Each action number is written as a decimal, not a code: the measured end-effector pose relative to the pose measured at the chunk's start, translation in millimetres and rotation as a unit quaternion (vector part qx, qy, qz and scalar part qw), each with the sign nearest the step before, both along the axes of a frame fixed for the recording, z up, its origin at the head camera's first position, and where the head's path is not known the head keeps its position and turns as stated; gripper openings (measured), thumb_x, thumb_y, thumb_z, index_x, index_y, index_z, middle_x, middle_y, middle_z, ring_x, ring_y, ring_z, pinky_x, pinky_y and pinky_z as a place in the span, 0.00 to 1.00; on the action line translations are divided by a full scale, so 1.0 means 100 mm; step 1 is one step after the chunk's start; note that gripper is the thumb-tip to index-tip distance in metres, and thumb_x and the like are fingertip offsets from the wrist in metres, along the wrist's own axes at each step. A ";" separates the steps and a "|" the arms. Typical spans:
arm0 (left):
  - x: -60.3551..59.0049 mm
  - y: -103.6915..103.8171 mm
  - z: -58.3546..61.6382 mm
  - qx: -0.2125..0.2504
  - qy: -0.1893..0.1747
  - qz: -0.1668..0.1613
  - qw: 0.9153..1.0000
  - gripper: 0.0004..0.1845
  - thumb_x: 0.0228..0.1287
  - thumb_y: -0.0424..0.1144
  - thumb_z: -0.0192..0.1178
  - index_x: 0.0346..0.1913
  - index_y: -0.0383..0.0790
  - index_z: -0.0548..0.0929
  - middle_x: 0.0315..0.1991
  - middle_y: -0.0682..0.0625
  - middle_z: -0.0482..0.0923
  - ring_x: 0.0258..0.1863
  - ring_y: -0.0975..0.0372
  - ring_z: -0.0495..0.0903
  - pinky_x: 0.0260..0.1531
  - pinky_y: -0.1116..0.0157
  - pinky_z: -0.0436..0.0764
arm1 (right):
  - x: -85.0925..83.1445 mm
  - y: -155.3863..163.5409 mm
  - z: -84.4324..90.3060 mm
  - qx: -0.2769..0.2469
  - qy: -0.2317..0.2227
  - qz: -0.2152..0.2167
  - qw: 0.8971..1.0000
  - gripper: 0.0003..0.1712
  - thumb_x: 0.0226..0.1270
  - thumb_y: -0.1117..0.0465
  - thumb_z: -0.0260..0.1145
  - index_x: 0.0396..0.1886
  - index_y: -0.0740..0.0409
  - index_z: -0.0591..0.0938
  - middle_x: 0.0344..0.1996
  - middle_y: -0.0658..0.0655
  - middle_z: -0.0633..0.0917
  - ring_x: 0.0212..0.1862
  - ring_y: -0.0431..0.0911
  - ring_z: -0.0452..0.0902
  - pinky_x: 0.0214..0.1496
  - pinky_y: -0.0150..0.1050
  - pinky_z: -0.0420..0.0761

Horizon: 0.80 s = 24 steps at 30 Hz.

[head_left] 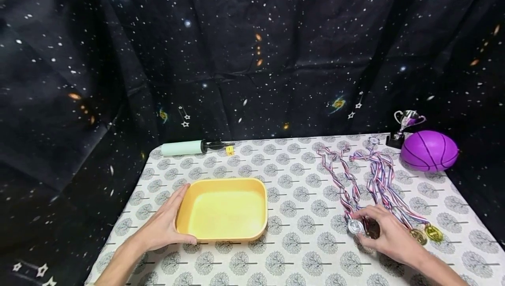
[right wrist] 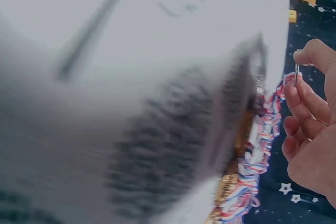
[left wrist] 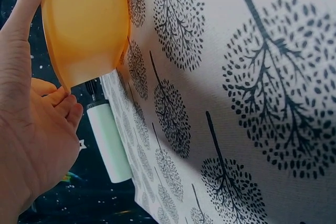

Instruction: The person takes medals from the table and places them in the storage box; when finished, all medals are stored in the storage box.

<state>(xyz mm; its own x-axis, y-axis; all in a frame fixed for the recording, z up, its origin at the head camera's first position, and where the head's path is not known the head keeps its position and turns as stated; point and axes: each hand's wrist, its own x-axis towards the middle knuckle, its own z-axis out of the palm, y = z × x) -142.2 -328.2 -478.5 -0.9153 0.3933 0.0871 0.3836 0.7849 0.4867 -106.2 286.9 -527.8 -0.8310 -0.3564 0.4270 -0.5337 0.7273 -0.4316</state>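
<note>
A yellow plastic tub (head_left: 221,232) sits left of centre on the table. My left hand (head_left: 167,224) grips it at the near left corner, thumb along the front wall and fingers along the left side; the left wrist view shows the same hand (left wrist: 39,124) at the tub's edge (left wrist: 86,30). Between thumb and fingers, my right hand (head_left: 388,235) pinches a silver medal (head_left: 355,226), seen edge-on in the right wrist view (right wrist: 296,72). Its striped ribbon (head_left: 345,196) trails back over the cloth. A darker bronze medal (head_left: 372,229) lies partly hidden behind that hand.
Two gold-coloured medals (head_left: 434,233) with tangled ribbons (head_left: 382,176) lie right of my right hand. A purple ball (head_left: 429,151) and a small silver trophy cup (head_left: 406,121) stand at the back right. A mint-green hand pump (head_left: 182,148) lies along the back left edge, beside a small yellow tag (head_left: 230,150).
</note>
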 end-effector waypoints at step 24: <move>0.02 0.01 0.04 0.000 -0.010 -0.003 1.000 0.83 0.37 0.69 0.85 0.87 0.40 0.41 0.86 0.37 0.45 0.82 0.39 0.52 0.75 0.36 0.60 | -0.82 -0.45 1.74 -0.072 -0.102 -0.004 0.992 0.25 0.63 0.61 0.78 0.60 0.56 0.86 0.53 0.61 0.86 0.50 0.55 0.76 0.53 0.57 0.82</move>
<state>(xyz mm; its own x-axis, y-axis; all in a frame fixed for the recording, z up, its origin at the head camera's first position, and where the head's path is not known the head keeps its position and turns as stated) -140.4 -327.0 -474.8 -0.9144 0.3990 0.0682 0.3785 0.7830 0.4937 -187.7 242.1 -354.1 -0.9081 -0.2963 0.2959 -0.4187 0.6540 -0.6301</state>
